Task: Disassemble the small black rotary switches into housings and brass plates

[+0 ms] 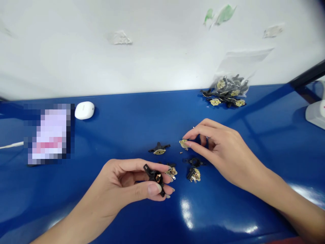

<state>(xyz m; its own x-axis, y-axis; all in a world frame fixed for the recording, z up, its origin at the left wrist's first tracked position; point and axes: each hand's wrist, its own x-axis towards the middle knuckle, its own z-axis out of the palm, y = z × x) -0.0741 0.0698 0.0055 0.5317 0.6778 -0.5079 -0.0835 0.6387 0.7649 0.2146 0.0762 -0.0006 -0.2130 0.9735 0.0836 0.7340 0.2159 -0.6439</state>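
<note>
My left hand (134, 183) is closed around a black plastic bracket (154, 176) with a small copper-coloured piece in its middle. Between the thumb and index finger of my right hand (215, 145) is a brass-coloured plate (183, 144), pinched low over the table. Just left of that plate lies a black bracket with a brass plate (159, 151). Behind my left fingertips a brass assembly (171, 172) is partly hidden. To its right sit a black ring-shaped housing (195, 162) and another brass-and-black assembly (194, 175). A tiny screw-like piece (181, 152) lies below the pinched plate.
At the back right, a clear plastic bag (236, 73) holds several black-and-brass parts, with more parts (227, 101) in front of it. A blurred phone (50, 135) and a white earbud case (84, 110) lie left on the blue table (122, 125). A white container (316, 113) stands at far right.
</note>
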